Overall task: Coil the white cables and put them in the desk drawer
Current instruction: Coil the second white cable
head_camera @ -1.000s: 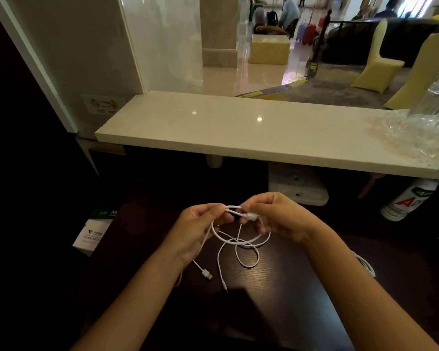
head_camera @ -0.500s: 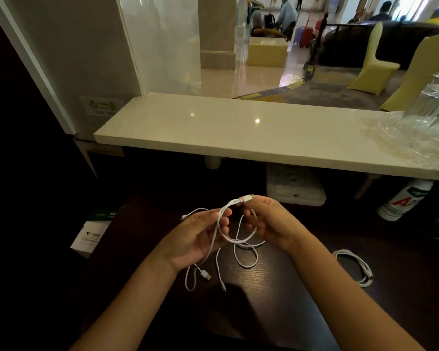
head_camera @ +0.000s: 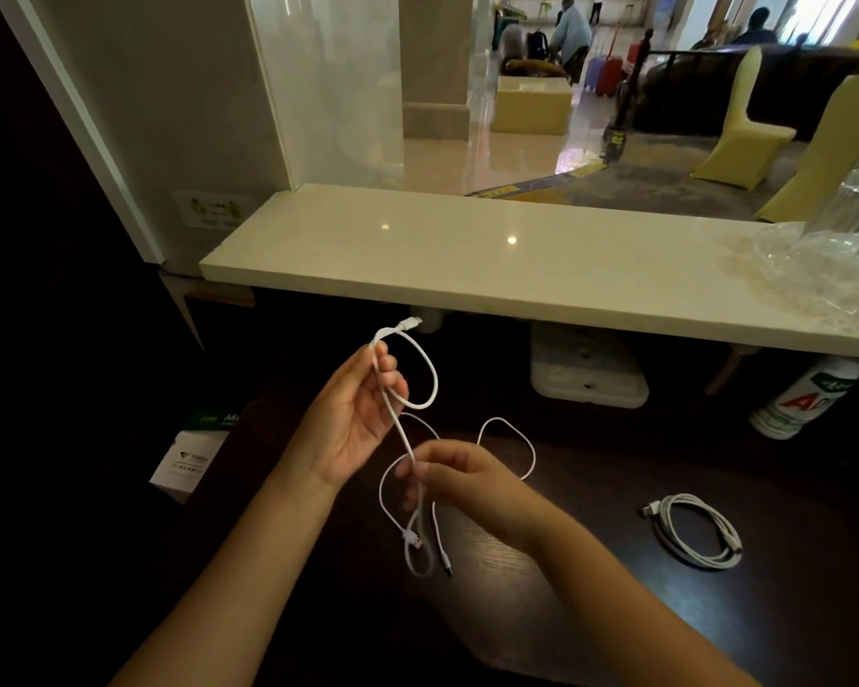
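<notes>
White cable [head_camera: 435, 384] is hanging in loose loops above the dark desk [head_camera: 591, 612], the left hand [head_camera: 353, 419] pinching it near one plug while the right hand [head_camera: 459, 476] is gripping it lower down. Right of them, a coiled cable [head_camera: 697, 533] is lying on the desk.

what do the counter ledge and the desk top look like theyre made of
Counter ledge: looks like polished cream stone or a stone-look composite; it mirrors ceiling lights as sharp spots.
Desk top: seemingly dark wood or wood veneer, with fine grain lines and a dull sheen.
</notes>
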`<state>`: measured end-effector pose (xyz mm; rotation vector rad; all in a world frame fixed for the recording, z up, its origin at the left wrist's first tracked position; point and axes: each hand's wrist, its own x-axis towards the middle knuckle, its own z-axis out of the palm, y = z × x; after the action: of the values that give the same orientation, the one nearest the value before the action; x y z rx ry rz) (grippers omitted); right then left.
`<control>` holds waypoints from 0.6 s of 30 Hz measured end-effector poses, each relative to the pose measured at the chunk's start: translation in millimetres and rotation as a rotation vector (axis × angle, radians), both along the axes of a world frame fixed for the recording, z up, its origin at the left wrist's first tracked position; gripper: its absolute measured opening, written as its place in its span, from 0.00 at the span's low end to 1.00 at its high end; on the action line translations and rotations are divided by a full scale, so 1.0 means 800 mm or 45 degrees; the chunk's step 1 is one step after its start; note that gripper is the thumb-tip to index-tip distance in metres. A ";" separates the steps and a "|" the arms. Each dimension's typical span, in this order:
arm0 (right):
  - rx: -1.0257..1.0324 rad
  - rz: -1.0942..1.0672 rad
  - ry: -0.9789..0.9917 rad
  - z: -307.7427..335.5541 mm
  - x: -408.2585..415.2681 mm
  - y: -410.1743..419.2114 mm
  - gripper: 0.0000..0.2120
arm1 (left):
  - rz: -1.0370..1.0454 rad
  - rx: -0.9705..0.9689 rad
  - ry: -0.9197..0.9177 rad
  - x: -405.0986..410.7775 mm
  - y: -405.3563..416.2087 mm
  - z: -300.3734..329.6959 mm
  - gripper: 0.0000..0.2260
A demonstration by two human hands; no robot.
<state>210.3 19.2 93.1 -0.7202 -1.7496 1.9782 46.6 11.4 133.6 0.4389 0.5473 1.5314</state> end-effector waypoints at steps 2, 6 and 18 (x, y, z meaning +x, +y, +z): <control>0.170 0.064 -0.176 0.001 0.006 0.014 0.06 | -0.012 0.031 0.035 -0.019 -0.003 0.008 0.11; 0.367 0.114 -0.503 -0.013 0.027 0.055 0.09 | -0.097 0.026 0.158 -0.064 -0.016 0.027 0.17; 0.385 -0.525 -0.472 0.056 -0.012 0.108 0.10 | -0.146 -0.409 0.756 -0.056 -0.061 -0.014 0.07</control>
<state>200.5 105.3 137.9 -1.2775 -1.8564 1.3340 1.7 -37.8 122.5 0.6641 1.1890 1.1624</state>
